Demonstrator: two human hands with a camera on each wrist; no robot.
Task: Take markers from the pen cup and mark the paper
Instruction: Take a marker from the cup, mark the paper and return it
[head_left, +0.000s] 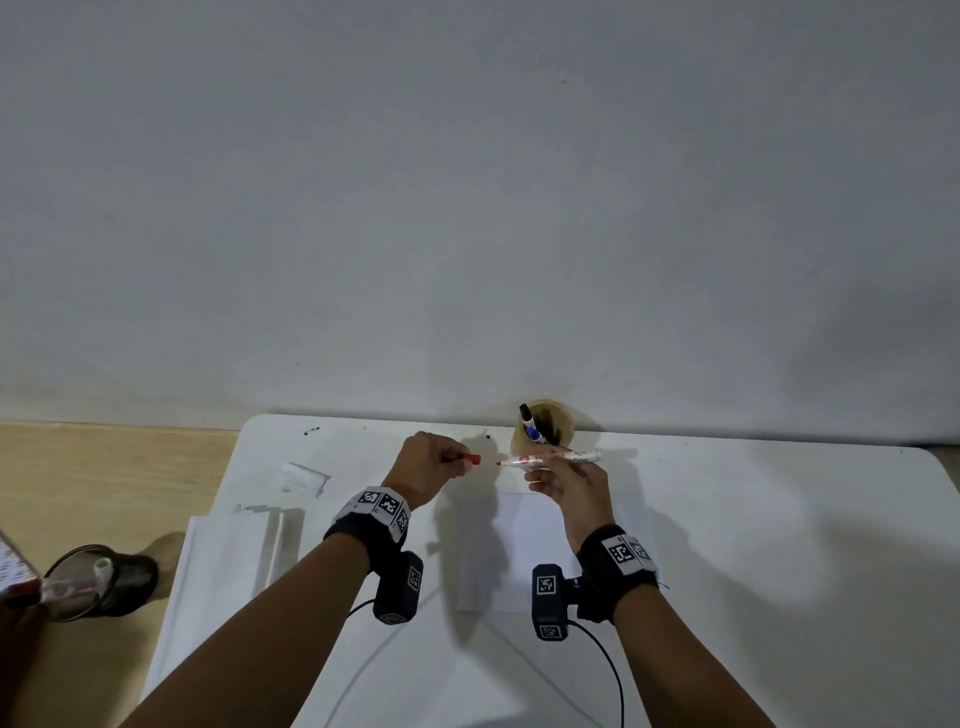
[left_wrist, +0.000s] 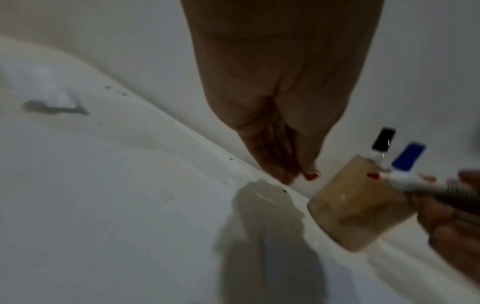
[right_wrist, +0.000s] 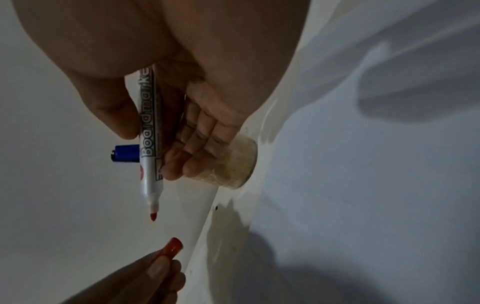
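Right hand (head_left: 569, 480) gripping uncapped red-tipped board marker (head_left: 550, 459) by barrel, thumb against fingers, held level above white table (head_left: 753, 519), tip pointing left. Left hand (head_left: 428, 467) pinching red cap (head_left: 471, 459) just off marker tip, cap and tip apart, not touching. Pen cup (head_left: 543, 431) at table's far edge by wall, holding 2 markers, black cap and blue cap; white paper (head_left: 530, 551) flat on table below hands.

Red board marker uncapped above the table

The white-barrelled red marker (head_left: 550, 460) lies level in the air, tip toward its red cap (head_left: 471, 459), a small gap between them. Behind, the tan pen cup (head_left: 543, 434) holds a black marker (head_left: 525, 414) and a blue marker (head_left: 532, 433); white paper (head_left: 530, 551) lies flat below.
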